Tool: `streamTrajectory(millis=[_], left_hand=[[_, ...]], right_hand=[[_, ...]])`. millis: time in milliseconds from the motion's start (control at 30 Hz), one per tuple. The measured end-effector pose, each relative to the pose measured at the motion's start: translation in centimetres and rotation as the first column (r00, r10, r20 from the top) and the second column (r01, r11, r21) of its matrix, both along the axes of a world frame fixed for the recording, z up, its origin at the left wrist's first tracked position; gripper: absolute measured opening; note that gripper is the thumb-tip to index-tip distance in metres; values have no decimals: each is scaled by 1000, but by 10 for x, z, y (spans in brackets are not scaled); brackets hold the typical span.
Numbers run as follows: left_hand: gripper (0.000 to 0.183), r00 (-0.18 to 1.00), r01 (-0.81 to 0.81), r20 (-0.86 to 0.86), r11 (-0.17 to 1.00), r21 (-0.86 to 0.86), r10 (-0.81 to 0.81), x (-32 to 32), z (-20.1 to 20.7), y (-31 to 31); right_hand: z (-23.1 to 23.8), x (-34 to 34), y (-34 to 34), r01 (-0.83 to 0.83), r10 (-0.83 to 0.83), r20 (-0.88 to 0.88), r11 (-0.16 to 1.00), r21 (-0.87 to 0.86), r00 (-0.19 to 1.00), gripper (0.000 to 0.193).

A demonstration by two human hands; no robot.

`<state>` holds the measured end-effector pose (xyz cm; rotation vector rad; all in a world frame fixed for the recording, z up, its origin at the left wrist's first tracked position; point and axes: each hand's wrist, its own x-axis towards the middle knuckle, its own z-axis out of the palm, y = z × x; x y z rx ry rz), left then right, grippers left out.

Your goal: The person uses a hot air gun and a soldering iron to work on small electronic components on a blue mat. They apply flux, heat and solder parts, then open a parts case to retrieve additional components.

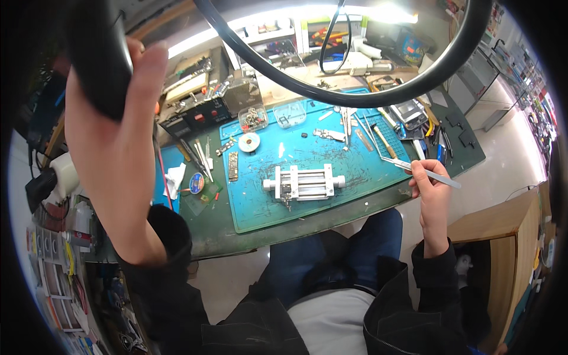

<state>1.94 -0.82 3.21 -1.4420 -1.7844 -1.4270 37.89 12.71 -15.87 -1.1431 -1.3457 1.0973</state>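
Observation:
Close to the camera, my left hand (109,171) is raised at the far left, its fingers wrapped round a thick black handle (100,65). The handle is blurred and cut off at the top, so its kind does not show. At the right of the bench, my right hand (433,198) pinches silver tweezers (445,179), tips toward the far left. Between the hands, apart from both, a silver metal clamp fixture (305,184) lies on the blue work mat (254,204). A small dark part (287,193) sits at its left end.
A black cable (331,94) loops across the upper view. A white spool (249,142), a small circuit board (233,167) and clear parts boxes (289,115) lie on the mat. Several hand tools lie at the right. A wooden cabinet (494,228) stands at the lower right.

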Motion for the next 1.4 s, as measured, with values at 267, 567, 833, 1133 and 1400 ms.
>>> streamTrajectory(millis=[267,567,833,1133,1400], left_hand=[[27,754,-307,-517,913,268,405,28,149,97],[39,816,373,-561,870,324,-140,-45,221,286],[49,894,167,-425,986,17,-144,-71,247,398],[54,940,203,-200,922,-330,-278,-90,267,430],[54,923,367,80,799,-477,-376,-71,241,420]], right_hand=[[22,9,-5,28,-23,-65,996,81,998,18],[28,32,-10,44,-33,-97,993,109,995,13],[40,68,-3,161,-133,-194,977,140,972,15],[41,49,22,108,-81,-188,984,139,979,16],[48,41,22,120,-103,-93,970,209,990,17]])
